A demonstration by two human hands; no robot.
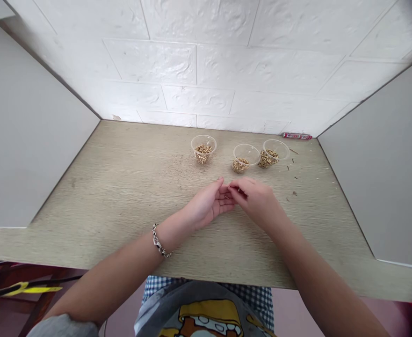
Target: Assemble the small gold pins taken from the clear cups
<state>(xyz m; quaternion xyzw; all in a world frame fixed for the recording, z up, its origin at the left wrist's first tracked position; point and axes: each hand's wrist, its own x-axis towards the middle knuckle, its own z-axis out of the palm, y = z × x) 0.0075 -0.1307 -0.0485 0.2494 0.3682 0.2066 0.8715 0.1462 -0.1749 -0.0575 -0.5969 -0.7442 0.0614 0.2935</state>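
My left hand (211,203) is turned palm up above the table, its fingers stretched out. A tiny thin piece (227,197) lies across those fingers. Over the left fingertips, my right hand (253,199) is closed in a pinch; what sits between its thumb and finger is too small to make out. Beyond the hands stand clear plastic cups holding short golden-brown sticks: a left cup (203,138), a middle cup (251,153) with a smaller heap, and a right cup (279,150). The middle cup is the nearest to my right hand.
Loose dark slivers (295,177) lie right of the cups on the wooden table (121,187). Fine brown crumbs (181,168) are scattered near the left cup. A red tube-shaped item (297,136) rests against the white brick-patterned wall (213,65). Grey panels (384,164) flank the table.
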